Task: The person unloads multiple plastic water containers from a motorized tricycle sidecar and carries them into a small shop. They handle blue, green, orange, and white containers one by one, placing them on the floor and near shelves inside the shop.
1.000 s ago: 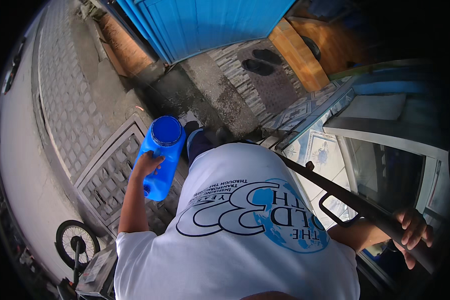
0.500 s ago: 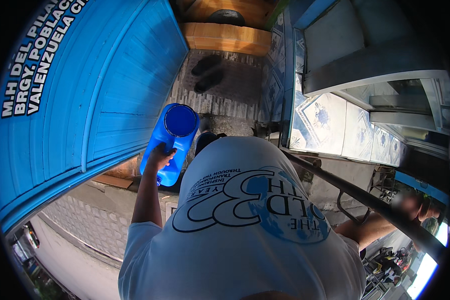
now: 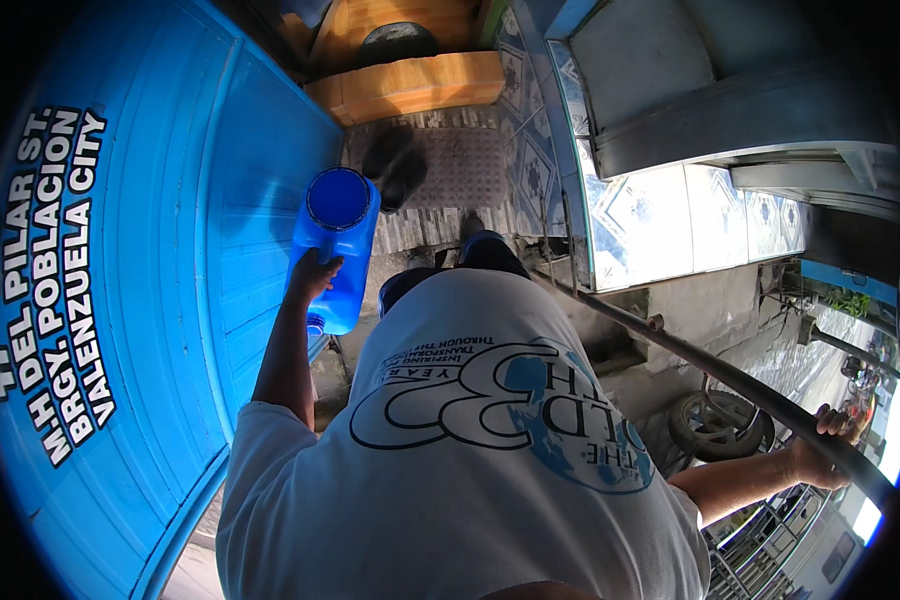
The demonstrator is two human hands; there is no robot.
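At the left, a blue plastic jug (image 3: 355,290) with a big round lid and a smaller capped spout hangs beside my body. My left hand (image 3: 315,275) is closed round its handle. On the far right, my arm reaches out to a dark metal handrail (image 3: 715,370), and my right hand (image 3: 828,448) is closed round the bar. The rail slopes from near my legs down toward the lower right. My white printed shirt (image 3: 450,480) hides most of my legs; one shoe (image 3: 485,245) shows ahead on the step.
A blue ribbed metal panel (image 3: 170,250) stands close on the left. Ahead lie dark slippers (image 3: 400,175) beside a brown mat (image 3: 465,165), before an orange wood-look step (image 3: 420,85). Patterned tiles (image 3: 660,225) face the right side. A wheel (image 3: 715,425) sits below the rail.
My body has moved forward toward the slippers, and a foot now shows farther ahead. The jug is still in my left hand. My right hand, blurred before, now shows clearly on the rail.
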